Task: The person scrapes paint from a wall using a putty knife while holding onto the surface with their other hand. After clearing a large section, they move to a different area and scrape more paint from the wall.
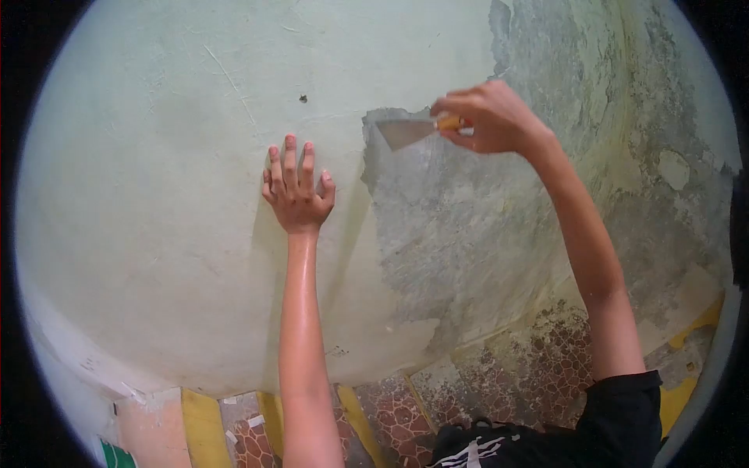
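Flat against the pale green painted wall (172,234) rests my left hand (298,191), its fingers spread. My right hand (491,117) grips a putty knife (407,131) by its yellow-orange handle. The wide metal blade points left, over the upper left corner of a bare grey patch (460,226) where the paint is gone. A ragged paint edge runs down the left side of this patch, between my two hands. Above my left hand there is a small dark hole (303,98) in the wall.
Stair-like steps with brown stone-patterned tiles (390,405) and yellow edges (207,429) run along the wall's foot. Paint flakes and debris (558,335) lie on them at the right. A green object (117,454) shows at the lower left.
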Demonstrator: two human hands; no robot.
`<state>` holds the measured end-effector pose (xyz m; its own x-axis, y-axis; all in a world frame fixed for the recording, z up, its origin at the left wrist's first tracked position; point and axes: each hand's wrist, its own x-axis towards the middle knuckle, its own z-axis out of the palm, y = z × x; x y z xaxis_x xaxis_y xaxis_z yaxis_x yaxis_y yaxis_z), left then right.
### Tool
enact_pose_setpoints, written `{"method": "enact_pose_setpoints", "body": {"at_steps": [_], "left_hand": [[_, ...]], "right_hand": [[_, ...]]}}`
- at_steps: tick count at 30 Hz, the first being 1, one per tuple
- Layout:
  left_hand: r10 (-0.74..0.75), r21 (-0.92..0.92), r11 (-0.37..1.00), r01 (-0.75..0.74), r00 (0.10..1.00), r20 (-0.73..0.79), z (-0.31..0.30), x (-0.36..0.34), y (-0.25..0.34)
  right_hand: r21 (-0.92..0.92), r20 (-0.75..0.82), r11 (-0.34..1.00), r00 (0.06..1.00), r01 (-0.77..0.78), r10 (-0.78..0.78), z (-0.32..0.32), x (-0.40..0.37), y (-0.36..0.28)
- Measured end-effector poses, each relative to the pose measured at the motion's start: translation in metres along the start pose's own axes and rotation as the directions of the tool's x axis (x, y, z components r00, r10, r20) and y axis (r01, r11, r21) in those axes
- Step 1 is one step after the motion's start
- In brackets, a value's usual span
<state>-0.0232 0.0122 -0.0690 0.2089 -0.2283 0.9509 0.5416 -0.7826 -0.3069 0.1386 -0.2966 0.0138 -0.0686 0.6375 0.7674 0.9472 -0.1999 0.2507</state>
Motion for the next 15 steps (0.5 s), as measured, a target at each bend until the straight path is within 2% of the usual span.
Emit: {"method": "enact_pose_setpoints", "body": {"at_steps": [1,3,4,5,7,10,13,15], "left_hand": [[-0.003,-0.008,1.000,0.003,1.000,0.000,-0.001,0.000,0.001],[-0.004,-0.018,1.000,0.004,1.000,-0.007,0.001,0.003,0.001],[0.000,-0.013,1.000,0.000,1.000,-0.014,0.001,0.003,0.001],[0.002,-0.008,1.000,-0.002,1.000,-0.020,0.001,0.002,0.001],[0.005,-0.004,1.000,-0.005,1.000,-0.013,0.001,0.001,0.001],[0.014,0.011,1.000,-0.014,1.000,-0.025,0.002,0.003,0.000],[0.006,0.028,1.000,-0.006,1.000,-0.023,0.002,0.002,0.000],[0.008,0.027,1.000,-0.008,1.000,-0.016,0.001,0.002,0.001]], "right_hand": [[0.005,0.004,1.000,1.000,0.000,0.000,0.001,0.005,0.004],[-0.010,-0.048,0.993,0.992,0.114,-0.114,0.001,0.020,0.011],[-0.040,0.022,0.995,0.995,0.097,-0.096,0.001,0.025,0.008],[-0.039,0.028,0.995,0.995,0.097,-0.096,0.002,0.024,0.009],[0.030,0.076,0.999,0.996,0.045,-0.047,0.005,0.021,0.011],[0.049,0.038,0.999,0.999,-0.019,0.017,-0.001,0.008,0.013],[0.094,-0.021,0.996,1.000,0.010,-0.008,0.017,0.011,0.004],[0.077,-0.005,0.997,1.000,-0.004,0.005,0.023,0.009,0.003]]}}
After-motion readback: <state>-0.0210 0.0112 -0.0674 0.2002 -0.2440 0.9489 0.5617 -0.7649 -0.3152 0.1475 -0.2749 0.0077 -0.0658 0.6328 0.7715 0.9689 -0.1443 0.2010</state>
